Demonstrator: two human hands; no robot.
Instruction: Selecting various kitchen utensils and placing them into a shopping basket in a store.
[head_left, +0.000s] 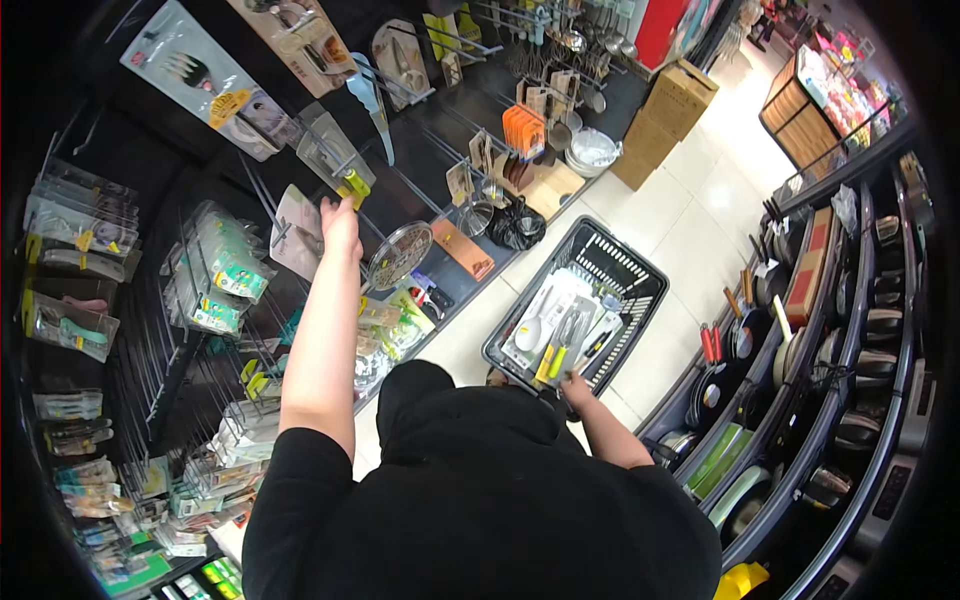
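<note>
My left hand (342, 225) reaches up to the shop display at the left. Its fingers are at the lower end of a clear-packaged kitchen tool with a yellow-green handle (355, 185), beside a hook; part of the grip is hidden. Low in front of me, my right hand (576, 391) holds the near end of a black plastic shopping basket (651, 279). Inside the basket lie several packaged utensils, among them a white spoon or ladle (529, 334) and another tool with a yellow-green handle (557, 361). A pale packaged item (298, 229) hangs just left of my left hand.
Long metal hooks with packaged utensils (225, 262) line the left side. A round perforated skimmer (400, 255) juts out near my left forearm. Cardboard boxes (667, 112) stand ahead on the tiled floor (694, 199). Shelves of pans (787, 352) border the right.
</note>
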